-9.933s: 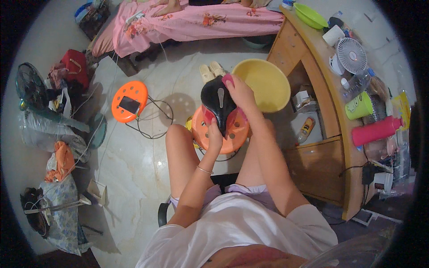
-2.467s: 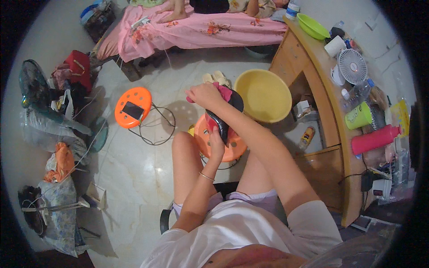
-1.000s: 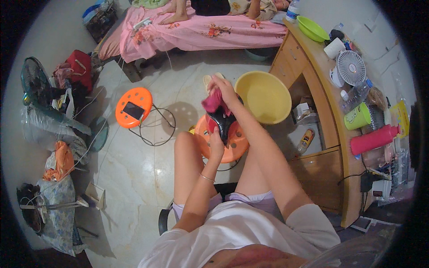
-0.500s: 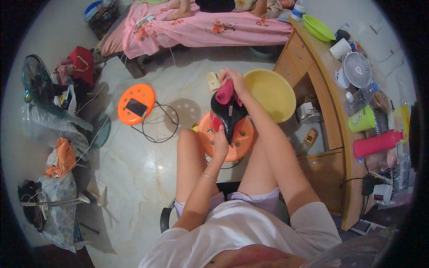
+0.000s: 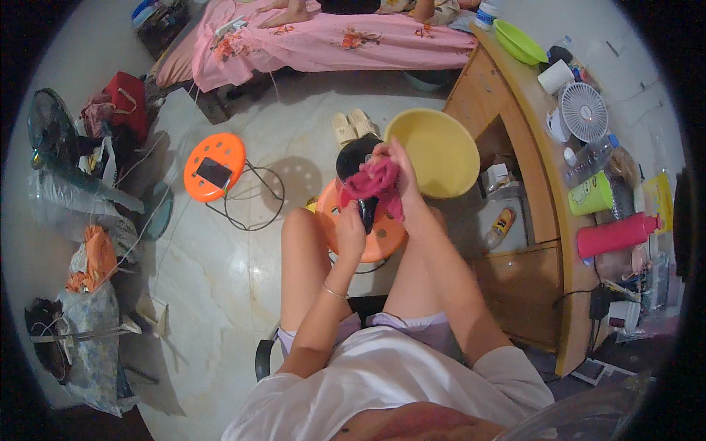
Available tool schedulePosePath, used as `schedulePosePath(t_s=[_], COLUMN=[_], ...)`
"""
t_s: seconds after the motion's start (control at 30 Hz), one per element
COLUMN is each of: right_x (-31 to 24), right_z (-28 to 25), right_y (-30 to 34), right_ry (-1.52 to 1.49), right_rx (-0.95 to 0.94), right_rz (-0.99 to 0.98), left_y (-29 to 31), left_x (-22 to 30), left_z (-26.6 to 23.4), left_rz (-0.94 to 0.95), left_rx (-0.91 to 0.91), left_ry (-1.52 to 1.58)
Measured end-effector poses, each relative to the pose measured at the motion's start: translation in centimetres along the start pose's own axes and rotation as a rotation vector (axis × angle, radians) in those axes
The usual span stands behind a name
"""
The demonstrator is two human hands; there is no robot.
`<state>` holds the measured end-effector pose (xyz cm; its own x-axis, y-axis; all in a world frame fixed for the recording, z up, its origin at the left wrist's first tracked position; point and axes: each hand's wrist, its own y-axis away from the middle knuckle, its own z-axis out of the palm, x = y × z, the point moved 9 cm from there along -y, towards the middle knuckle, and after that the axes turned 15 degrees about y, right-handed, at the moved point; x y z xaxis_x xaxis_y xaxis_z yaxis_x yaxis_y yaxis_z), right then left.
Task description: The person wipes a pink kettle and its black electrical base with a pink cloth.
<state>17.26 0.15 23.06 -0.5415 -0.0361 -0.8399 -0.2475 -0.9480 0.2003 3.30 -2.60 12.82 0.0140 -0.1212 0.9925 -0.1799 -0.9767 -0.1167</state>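
Observation:
My left hand (image 5: 351, 234) is closed around the narrow front end of a black bicycle saddle (image 5: 356, 153), steadying it over an orange stool (image 5: 384, 241) between my knees. A crumpled pink cloth (image 5: 371, 182) covers the middle of the saddle. Gripping that cloth, my right hand (image 5: 398, 170) presses it onto the saddle's top; some fingertips are hidden by the folds. The wide rear of the saddle shows beyond the cloth. Just right of my right hand stands a large yellow basin (image 5: 441, 158).
A second orange stool (image 5: 214, 158) with a phone (image 5: 213, 173) on it stands left. Cream slippers (image 5: 353, 126) lie ahead. To the right is a wooden desk (image 5: 507, 132) crowded with bottles and a small fan (image 5: 584, 112). A person's legs rest on the pink-covered bed (image 5: 331, 51).
My right hand has brought the pink cloth from the saddle's wide rear toward its narrow front, nearer me. My left hand keeps hold of the saddle. The whole view has shifted slightly.

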Motion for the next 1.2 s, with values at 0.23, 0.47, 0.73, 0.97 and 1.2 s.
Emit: schedulePosePath(t_s=[0.23,0.47,0.73,0.97,1.2], right_x=[-1.8,-2.7,-7.0,-7.4,-10.8], right_z=[1.2,1.9,-1.2,-1.5,-0.5], right_y=[3.3,5.6,6.9,6.0,3.0], right_ry=[-0.487,-0.15,0.426,0.514,0.362], right_rx=[-0.116,-0.081,0.21,0.044,-0.045], right_rz=[-0.096,-0.125,-0.478,-0.333,-0.391], left_y=[-0.8,-3.5,-3.4,-5.6,-9.3], left_x=[15.9,12.8,14.1,16.2,19.0], left_z=[-5.1,1.5,2.7,0.3,-0.1], left_rz=[0.119,-0.452,-0.279,-0.281,-0.126], left_rx=[-0.01,-0.511,-0.399,-0.33,-0.474], left_ry=[0.036,0.465,0.469,0.481,0.458])
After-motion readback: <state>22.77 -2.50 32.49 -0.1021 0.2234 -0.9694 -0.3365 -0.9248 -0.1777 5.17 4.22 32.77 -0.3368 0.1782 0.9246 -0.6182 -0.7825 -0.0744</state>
